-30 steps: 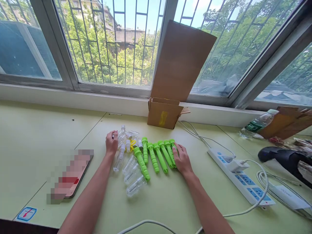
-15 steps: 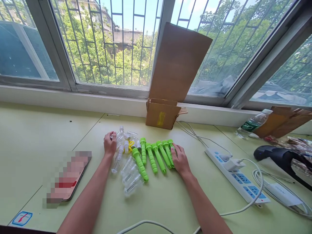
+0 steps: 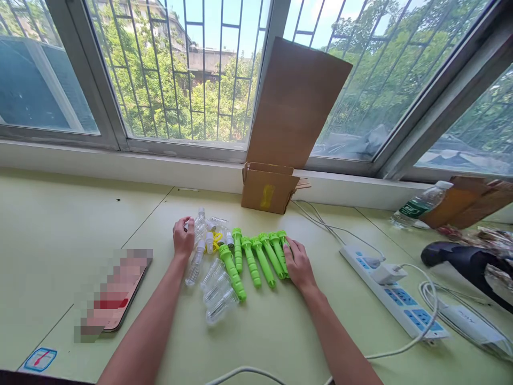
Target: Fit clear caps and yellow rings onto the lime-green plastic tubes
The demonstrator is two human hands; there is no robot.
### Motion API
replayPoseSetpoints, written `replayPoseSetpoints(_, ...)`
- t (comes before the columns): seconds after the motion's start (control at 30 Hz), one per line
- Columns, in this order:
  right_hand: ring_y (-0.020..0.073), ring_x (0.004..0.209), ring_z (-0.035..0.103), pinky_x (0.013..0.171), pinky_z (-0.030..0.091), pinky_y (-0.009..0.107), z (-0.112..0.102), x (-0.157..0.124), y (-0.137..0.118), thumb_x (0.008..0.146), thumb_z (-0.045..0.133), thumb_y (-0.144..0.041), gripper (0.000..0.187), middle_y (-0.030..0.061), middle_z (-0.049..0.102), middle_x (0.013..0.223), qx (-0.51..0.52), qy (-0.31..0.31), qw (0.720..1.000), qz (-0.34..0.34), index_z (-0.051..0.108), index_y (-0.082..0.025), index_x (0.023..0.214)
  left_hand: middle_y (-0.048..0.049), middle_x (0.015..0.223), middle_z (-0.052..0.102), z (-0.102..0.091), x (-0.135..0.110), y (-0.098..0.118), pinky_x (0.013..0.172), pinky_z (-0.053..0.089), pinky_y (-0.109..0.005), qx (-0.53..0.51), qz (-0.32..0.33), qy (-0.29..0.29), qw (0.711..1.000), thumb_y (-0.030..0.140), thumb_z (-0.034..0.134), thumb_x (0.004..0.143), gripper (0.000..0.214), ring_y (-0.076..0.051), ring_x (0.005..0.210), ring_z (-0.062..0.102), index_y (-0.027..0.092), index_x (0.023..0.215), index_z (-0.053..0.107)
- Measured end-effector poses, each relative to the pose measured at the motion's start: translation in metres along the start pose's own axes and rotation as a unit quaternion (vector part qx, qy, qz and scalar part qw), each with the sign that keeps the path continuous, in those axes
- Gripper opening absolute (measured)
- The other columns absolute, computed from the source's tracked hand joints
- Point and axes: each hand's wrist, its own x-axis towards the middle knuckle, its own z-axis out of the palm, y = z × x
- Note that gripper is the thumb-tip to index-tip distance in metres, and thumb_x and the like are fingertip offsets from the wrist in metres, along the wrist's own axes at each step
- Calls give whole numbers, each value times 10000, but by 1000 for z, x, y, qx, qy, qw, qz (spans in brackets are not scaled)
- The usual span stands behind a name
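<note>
On the pale green table lie several green plastic handles [image 3: 256, 259] in a row, with several clear plastic tubes [image 3: 214, 286] to their left and a few small clear bottles [image 3: 200, 227] behind. My left hand [image 3: 183, 238] is curled at the left edge of the clear bottles, fingers closed around one of them. My right hand [image 3: 298, 263] lies flat with fingers stretched out against the rightmost green handle. A yellow piece [image 3: 217, 240] sits among the bottles.
An open cardboard box [image 3: 267, 188] stands against the window sill behind the pile. A phone [image 3: 114, 291] lies at the left. A white power strip [image 3: 395, 293] with cables, a water bottle [image 3: 420, 204] and a black object [image 3: 465, 262] are at the right.
Both hands stay at the sides of the pile; only the view has shifted slightly.
</note>
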Motion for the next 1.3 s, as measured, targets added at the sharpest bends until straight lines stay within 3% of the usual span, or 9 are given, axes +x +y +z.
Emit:
replayPoseSetpoints(0.13, 266, 1194, 499, 1046, 391, 447, 0, 1, 0, 937, 309, -469, 528, 142, 515, 1297, -9, -4, 1000, 6, 527, -172, 1315, -104, 1056, 612, -1, -6, 12, 985, 393, -436, 54, 81, -4, 995, 396, 465, 883, 286, -275, 1085, 512, 192, 1000, 627)
replayPoseSetpoints(0.23, 262, 1193, 500, 1049, 387, 441, 1, 3, 1, 935, 318, -460, 518, 137, 520, 1295, -13, -5, 1000, -1, 530, -176, 1313, -114, 1109, 589, -1, -12, 24, 1033, 348, -450, 108, 198, -44, 973, 381, 503, 876, 257, -287, 1140, 478, 201, 983, 653)
replayPoseSetpoints(0.33, 260, 1189, 502, 1043, 390, 442, 1, 4, 2, 936, 322, -451, 502, 128, 527, 1294, -13, 1, 1000, -8, 533, -192, 1310, -107, 1164, 567, 1, -18, 33, 1049, 336, -458, 141, 267, -101, 948, 375, 553, 853, 213, -296, 1195, 439, 234, 953, 676)
replayPoseSetpoints(0.47, 258, 1183, 509, 1037, 396, 442, 2, 4, 3, 935, 323, -450, 497, 123, 533, 1287, -14, 4, 1000, -11, 537, -198, 1307, -88, 1143, 594, 3, -22, 36, 1067, 322, -481, 148, 295, -174, 928, 385, 612, 804, 162, -299, 1177, 451, 245, 814, 693)
replayPoseSetpoints(0.67, 253, 1172, 516, 1033, 400, 435, 2, 5, 3, 933, 329, -448, 482, 114, 552, 1269, -14, 8, 1000, -18, 551, -210, 1288, -73, 1077, 640, 5, -23, 30, 1052, 336, -506, 137, 269, -237, 923, 350, 635, 759, 142, -295, 1125, 495, 243, 683, 690)
replayPoseSetpoints(0.9, 258, 1169, 523, 1014, 409, 437, 3, 6, 4, 935, 315, -444, 494, 126, 582, 1248, -24, -8, 1000, -18, 548, -188, 1287, -62, 1024, 667, 10, -22, 28, 990, 407, -457, 81, 254, -207, 941, 299, 598, 796, 118, -259, 1057, 555, 230, 731, 668)
replayPoseSetpoints(1.13, 269, 1152, 542, 988, 421, 442, 4, 6, 6, 935, 306, -444, 504, 132, 626, 1214, -32, -11, 999, -21, 556, -175, 1282, -53, 979, 683, 9, -22, 33, 981, 412, -438, 63, 250, -138, 956, 304, 550, 852, 120, -238, 977, 614, 227, 819, 637)
replayPoseSetpoints(1.3, 263, 1151, 552, 987, 426, 436, 5, 7, 6, 936, 311, -425, 477, 117, 636, 1211, -24, 3, 1000, -21, 570, -196, 1265, -58, 925, 687, 1, -24, 52, 946, 425, -415, 75, 263, -93, 957, 287, 532, 872, 121, -242, 949, 629, 223, 840, 630)
